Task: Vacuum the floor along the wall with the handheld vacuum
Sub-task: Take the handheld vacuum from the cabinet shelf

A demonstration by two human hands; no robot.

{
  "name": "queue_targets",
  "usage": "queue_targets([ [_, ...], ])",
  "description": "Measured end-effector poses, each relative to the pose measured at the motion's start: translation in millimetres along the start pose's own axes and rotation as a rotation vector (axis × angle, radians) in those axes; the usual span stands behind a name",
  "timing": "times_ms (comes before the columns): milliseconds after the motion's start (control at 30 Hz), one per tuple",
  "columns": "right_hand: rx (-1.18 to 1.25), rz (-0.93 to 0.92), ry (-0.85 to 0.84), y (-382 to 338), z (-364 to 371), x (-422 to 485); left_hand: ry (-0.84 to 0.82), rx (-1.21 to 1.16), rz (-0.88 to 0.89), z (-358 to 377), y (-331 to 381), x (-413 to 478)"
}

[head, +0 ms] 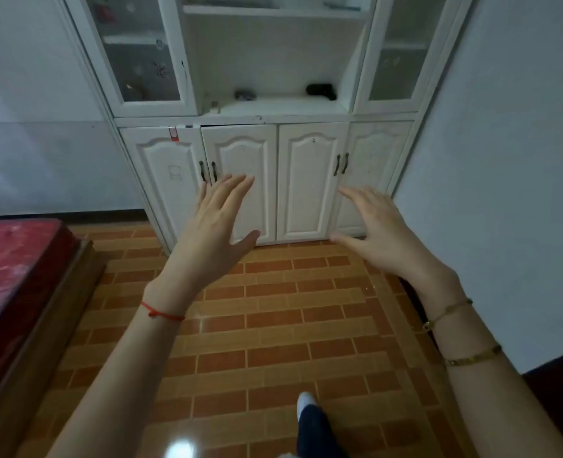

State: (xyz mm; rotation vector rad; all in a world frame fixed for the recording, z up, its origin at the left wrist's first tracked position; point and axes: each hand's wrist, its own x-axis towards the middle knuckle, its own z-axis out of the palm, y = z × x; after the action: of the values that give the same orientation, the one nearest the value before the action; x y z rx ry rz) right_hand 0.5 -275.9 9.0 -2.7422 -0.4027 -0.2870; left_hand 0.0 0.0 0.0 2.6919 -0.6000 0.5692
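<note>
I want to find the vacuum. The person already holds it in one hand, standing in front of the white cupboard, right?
Not quite. In the head view the left hand and the right hand are both open and empty. The person does stand in front of the white cupboard.

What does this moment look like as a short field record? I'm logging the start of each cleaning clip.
left hand: open, empty, raised
right hand: open, empty, raised
vacuum: not identifiable; dark object on open shelf, unclear
cabinet: white, lower doors closed
floor: brick-pattern tile
bed: red cover, at left
</note>
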Motion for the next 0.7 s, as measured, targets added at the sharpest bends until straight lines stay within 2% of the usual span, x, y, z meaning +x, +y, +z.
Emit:
queue_targets([
  [267, 0.028, -0.001, -0.044, 39.6, 19.8, 49.8, -0.028, 0.033, -0.007, 37.4, -12.7, 47.9],
  [700, 0.071, 0.027, -0.073, 143.8, 19.7, 176.9, -0.021, 0.019, -0.058, 98.0, -27.1, 194.7],
])
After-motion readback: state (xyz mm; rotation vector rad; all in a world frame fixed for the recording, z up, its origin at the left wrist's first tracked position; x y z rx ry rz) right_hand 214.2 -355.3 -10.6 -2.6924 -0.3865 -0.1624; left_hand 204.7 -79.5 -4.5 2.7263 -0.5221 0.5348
